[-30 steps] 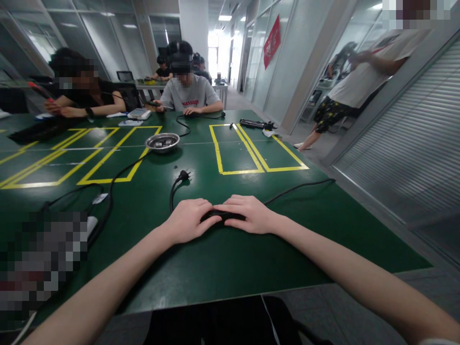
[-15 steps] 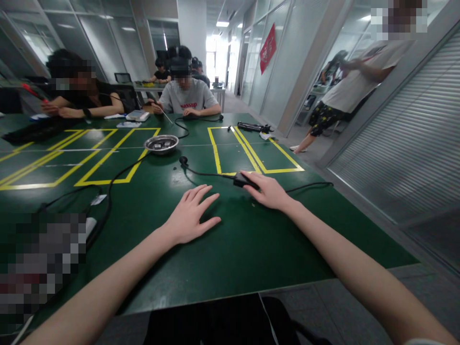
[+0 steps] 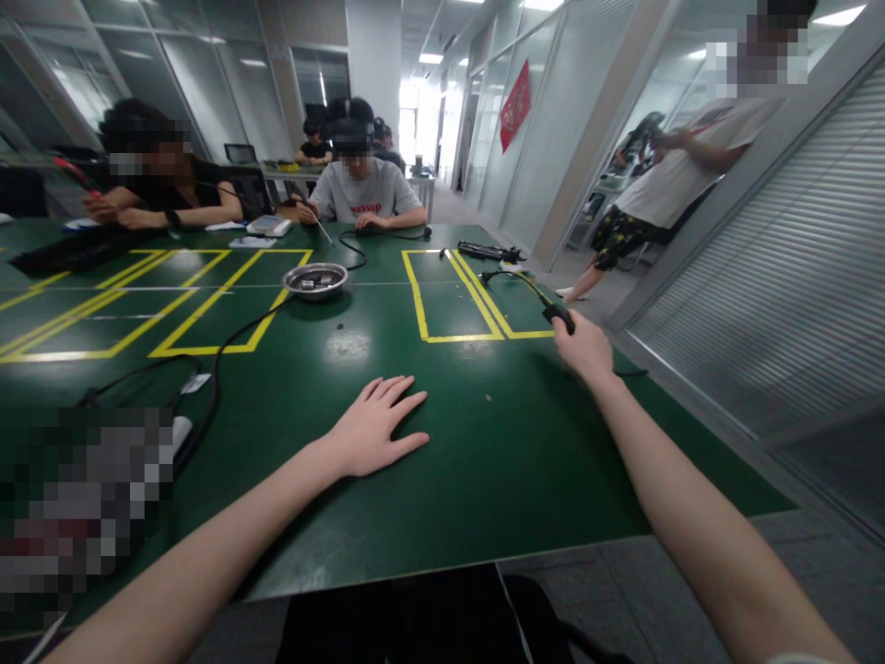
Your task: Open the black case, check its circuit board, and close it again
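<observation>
My right hand [image 3: 584, 345] is closed round a black power adapter [image 3: 560, 317], out at the right side of the green table [image 3: 415, 507]. From the adapter a black cord [image 3: 526, 281] leads back to its plug [image 3: 487, 277], within the right yellow taped outline. A second cable [image 3: 632, 373] shows beyond my wrist, near the table's right edge. My left hand [image 3: 370, 426] lies flat on the tabletop, fingers spread, holding nothing. Most of the adapter is hidden by my right fingers.
A metal bowl [image 3: 315, 281] with small metal parts stands left of centre. A black cable [image 3: 219, 369] curves toward a blurred-out object [image 3: 83, 516] at the left. A folded black tripod-like item [image 3: 489, 251] lies at the back right. Co-workers sit across the table; another person stands at right.
Both hands were on the adapter; the left let go and stayed, its fingers now spread. My right hand carried the adapter to the right, its cord and plug trailing along.
</observation>
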`<state>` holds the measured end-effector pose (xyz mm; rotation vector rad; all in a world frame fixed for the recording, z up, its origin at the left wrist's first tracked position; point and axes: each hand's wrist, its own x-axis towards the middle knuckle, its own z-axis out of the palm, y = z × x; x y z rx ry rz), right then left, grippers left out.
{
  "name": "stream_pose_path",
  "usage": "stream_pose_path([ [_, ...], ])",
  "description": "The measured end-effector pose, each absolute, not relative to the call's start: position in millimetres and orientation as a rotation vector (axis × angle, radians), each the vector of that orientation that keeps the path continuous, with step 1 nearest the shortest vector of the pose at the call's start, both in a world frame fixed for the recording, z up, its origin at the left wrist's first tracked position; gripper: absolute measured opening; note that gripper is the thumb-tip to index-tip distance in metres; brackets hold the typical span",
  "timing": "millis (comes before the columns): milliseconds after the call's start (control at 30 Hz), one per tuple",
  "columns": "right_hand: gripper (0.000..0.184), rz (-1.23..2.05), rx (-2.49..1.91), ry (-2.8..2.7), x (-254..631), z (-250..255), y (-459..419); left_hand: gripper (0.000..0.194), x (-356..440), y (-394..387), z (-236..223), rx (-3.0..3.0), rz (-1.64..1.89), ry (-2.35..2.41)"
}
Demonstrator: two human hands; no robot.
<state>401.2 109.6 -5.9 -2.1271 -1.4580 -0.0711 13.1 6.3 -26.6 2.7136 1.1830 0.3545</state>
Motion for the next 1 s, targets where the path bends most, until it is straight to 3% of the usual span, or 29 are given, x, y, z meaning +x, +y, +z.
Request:
stream_pose_path([
  [133,0.050,-0.017,-2.174,-1.427,399,-9,110,0.066,14,6,-25,2.721,0.322,1.189],
  [400,0.059,-0.317,-1.964,-1.170,414,9,100,0.068,18,3,-21,2.701,0.258,1.208],
  [633,0.049,-0.090,-2.194,-1.344,414,-6,107,0.069,16,3,-22,2.712,0.269,1.204],
  [1000,0.064,-0.491,-1.855,-1.135,433,-9,108,0.071,15,5,-26,2.728,0.280,1.203],
])
